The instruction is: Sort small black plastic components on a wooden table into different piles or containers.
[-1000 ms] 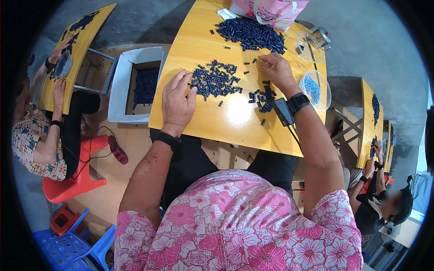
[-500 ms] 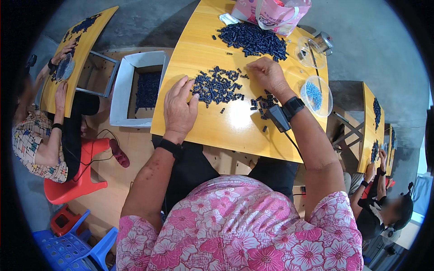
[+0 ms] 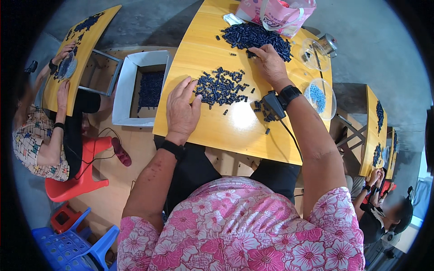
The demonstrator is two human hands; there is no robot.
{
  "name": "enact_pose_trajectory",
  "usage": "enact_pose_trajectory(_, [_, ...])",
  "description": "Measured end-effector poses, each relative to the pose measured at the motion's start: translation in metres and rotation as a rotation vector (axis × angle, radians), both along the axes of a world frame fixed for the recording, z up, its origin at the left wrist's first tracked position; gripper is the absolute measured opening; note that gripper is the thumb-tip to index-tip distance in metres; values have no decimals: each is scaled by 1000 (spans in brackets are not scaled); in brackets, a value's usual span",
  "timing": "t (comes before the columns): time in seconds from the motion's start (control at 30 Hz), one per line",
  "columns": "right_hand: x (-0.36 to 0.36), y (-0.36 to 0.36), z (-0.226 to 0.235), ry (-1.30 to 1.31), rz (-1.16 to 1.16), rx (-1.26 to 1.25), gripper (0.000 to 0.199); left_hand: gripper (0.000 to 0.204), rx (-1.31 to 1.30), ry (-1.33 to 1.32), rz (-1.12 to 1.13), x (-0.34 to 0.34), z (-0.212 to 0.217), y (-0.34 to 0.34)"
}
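Many small dark blue cylindrical pieces lie on the yellow table [image 3: 181, 61] in front of me. My left hand [image 3: 183, 110] rests at the left side of the middle pile [image 3: 219, 88], its fingers stretched and the thumb apart, with nothing held. Farther away, my right hand [image 3: 271, 67] reaches to the near edge of the large far pile [image 3: 255, 36]. Its index finger and thumb come together there; whatever is between the fingertips is too small or hidden to name. A small cluster of pieces [image 3: 267, 116] lies beneath the right wrist, partly covered by a black box on a cable [image 3: 274, 105].
A clear tub of light blue bits [image 3: 317, 97] and another clear tub [image 3: 309, 54] stand at the right, near a metal mug [image 3: 327, 44]. A pink bag [image 3: 289, 18] sits at the far edge. Left of the table is a white box [image 3: 126, 90]. Two people work at side tables.
My right hand has moved away from beside the middle pile to the near edge of the large far pile. My left hand stays by the middle pile.
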State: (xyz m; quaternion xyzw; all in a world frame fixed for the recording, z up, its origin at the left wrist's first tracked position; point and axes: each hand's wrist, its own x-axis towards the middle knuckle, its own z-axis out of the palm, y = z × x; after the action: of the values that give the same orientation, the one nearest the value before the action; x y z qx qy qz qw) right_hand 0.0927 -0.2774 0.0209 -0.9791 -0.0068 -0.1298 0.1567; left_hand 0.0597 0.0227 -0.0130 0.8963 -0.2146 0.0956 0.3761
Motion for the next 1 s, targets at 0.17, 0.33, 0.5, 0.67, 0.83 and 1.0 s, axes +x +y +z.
enact_pose_trajectory(0.17, [0, -3, -2, 4, -8, 111, 24, 40, 24, -14, -3, 0, 1, -1])
enact_pose_trajectory(0.33, [-7, -21, -2, 89, 3, 314, 20, 41, -7, -11, 2, 0, 1, -1])
enact_pose_trajectory(0.5, [-5, -27, -1, 3, -60, 425, 26, 41, -7, -18, 3, 1, 0, -1])
enact_pose_trajectory(0.67, [-4, -30, -3, 55, -281, 667, 24, 39, 21, -19, 10, 0, 0, -1])
enact_pose_trajectory(0.83, [-10, -44, -9, 121, -293, 734, 24, 39, 24, -19, 9, 0, 0, -2])
enact_pose_trajectory(1.0, [-16, -43, -7, 97, -52, 460, 23, 39, 31, -24, 4, 1, -1, 0])
